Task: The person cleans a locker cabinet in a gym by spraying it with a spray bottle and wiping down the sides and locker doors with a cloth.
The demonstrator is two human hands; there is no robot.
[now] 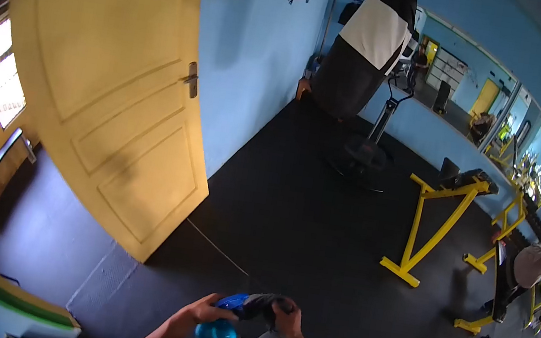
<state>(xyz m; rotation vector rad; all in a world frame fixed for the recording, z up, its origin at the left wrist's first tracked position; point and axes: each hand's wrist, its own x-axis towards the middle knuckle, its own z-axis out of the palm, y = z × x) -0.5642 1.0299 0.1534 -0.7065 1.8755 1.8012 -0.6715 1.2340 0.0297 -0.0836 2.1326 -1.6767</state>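
Observation:
At the bottom centre, my left hand (pixel 203 310) is closed around a blue item (pixel 232 301), which may be part of a bottle or cloth. A round turquoise, see-through object (pixel 216 336) hangs just below those fingers. My right hand (pixel 287 318) grips the right end of a dark, bunched cloth-like thing (pixel 260 303), which stretches between both hands and meets the blue item. Its exact shape is too small to make out. Both hands are held close in front of my body.
A yellow door (pixel 121 99) stands open at the left. Ahead are a black-and-white punching bag (pixel 363 51), an exercise machine (pixel 376 132) and a yellow-framed bench (pixel 439 220). A person (pixel 528 267) is by another bench at the right. Mirrors (pixel 469 86) line the blue wall.

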